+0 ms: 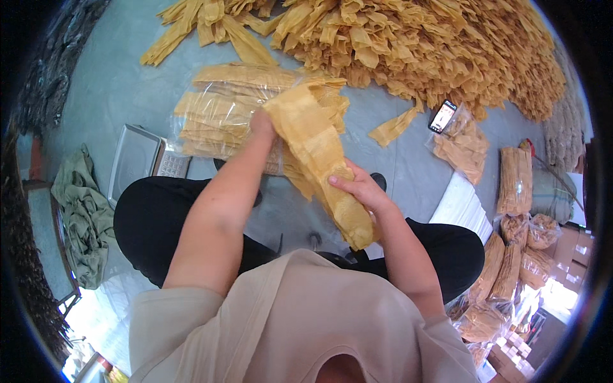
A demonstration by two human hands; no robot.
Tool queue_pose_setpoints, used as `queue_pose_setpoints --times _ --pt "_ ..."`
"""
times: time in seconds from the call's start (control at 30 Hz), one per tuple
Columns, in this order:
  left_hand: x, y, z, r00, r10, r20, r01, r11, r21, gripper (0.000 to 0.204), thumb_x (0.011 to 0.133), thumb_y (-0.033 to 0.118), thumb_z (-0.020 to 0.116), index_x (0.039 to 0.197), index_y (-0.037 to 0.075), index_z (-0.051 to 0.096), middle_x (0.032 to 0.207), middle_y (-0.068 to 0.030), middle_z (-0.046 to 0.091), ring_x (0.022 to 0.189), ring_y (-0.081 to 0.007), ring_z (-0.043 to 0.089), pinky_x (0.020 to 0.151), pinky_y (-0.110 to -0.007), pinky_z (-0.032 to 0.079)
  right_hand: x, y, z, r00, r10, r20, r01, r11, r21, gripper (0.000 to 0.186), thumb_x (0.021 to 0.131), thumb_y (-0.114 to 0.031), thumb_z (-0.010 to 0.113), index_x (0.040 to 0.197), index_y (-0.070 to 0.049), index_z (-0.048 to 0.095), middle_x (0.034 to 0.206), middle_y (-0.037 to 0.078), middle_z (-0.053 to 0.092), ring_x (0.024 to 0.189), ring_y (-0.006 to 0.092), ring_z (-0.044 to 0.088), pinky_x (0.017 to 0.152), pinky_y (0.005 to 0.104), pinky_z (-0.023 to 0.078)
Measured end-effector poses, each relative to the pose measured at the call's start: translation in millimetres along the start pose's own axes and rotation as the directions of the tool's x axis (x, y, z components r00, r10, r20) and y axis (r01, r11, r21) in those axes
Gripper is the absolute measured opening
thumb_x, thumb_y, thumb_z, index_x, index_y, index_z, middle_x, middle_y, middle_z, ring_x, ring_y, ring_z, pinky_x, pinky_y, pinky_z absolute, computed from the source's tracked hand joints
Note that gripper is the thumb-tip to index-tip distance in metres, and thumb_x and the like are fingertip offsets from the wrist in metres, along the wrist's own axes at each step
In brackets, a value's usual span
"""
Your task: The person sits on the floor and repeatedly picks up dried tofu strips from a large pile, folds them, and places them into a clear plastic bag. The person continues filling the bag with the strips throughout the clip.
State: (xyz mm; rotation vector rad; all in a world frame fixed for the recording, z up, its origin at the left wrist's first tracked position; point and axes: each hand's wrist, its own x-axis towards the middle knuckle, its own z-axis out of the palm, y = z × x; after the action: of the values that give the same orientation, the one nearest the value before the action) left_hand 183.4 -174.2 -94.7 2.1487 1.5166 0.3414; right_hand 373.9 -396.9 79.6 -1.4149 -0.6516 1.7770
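Note:
A long, wrinkled, dried yellow sheet (313,137) slants across the space above my lap. My left hand (261,123) grips its far left edge, with most of its fingers hidden behind it. Around the right edge, lower down, my right hand (363,189) is closed with the thumb on top. Behind and under the held sheet lies a clear plastic bag (220,112) packed with flat stacks of similar yellow sheets. More loose sheets (332,102) lie at its right end, partly covered by the held one.
A large heap of yellow sheets (421,45) covers the far floor. Beyond my left knee sits a scale with a metal pan (135,159). A phone (442,116) rests by a small bag of yellow pieces (463,147). Filled bags (504,274) and cartons (571,246) stand at right.

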Motion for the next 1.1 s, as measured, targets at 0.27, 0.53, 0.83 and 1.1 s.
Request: queue_pose_setpoints --times 0.27,0.53,0.83,1.1 --pt "-23 16 -64 0.815 -0.08 0.574 0.58 0.137 -0.803 0.018 0.087 0.021 0.061 0.098 0.007 0.063 0.089 -0.0002 0.064 0.08 -0.0112 0.061 0.068 -0.024 0.048 39 -1 -45 0.998 0.045 -0.044 -0.061 0.862 -0.502 0.054 0.081 -0.018 0.067 0.132 -0.01 0.049 0.117 0.006 0.061 0.107 0.0165 0.056 0.094 0.03 0.041" --pt "-39 54 -86 0.832 -0.064 0.55 0.533 0.363 -0.764 0.035 0.077 0.027 0.075 0.101 0.007 0.06 0.099 -0.0027 0.063 0.097 -0.017 0.056 0.086 -0.032 0.043 35 -7 -52 0.999 0.022 -0.045 -0.046 0.769 -0.638 0.054 0.08 -0.024 0.066 0.131 -0.012 0.05 0.119 0.011 0.061 0.109 0.0237 0.057 0.095 0.0331 0.042" --pt "-51 101 -89 0.97 -0.209 0.121 0.221 0.971 -0.089 0.029 0.078 0.028 0.065 0.091 0.004 0.055 0.083 -0.0177 0.065 0.082 -0.0348 0.063 0.075 -0.043 0.049 42 -25 -51 0.994 -0.055 0.095 0.109 0.573 -0.812 0.06 0.082 -0.03 0.067 0.134 -0.009 0.045 0.121 0.015 0.059 0.111 0.0244 0.055 0.096 0.0337 0.041" --pt "-29 78 -96 0.965 0.025 0.262 -0.038 0.998 0.047 0.024 0.077 0.023 0.058 0.089 0.002 0.059 0.084 -0.0203 0.065 0.083 -0.0366 0.063 0.073 -0.045 0.05 107 -50 -13 0.991 0.046 0.125 0.071 0.613 -0.787 0.064 0.08 -0.033 0.068 0.136 -0.011 0.045 0.127 0.015 0.056 0.117 0.0273 0.052 0.098 0.032 0.04"
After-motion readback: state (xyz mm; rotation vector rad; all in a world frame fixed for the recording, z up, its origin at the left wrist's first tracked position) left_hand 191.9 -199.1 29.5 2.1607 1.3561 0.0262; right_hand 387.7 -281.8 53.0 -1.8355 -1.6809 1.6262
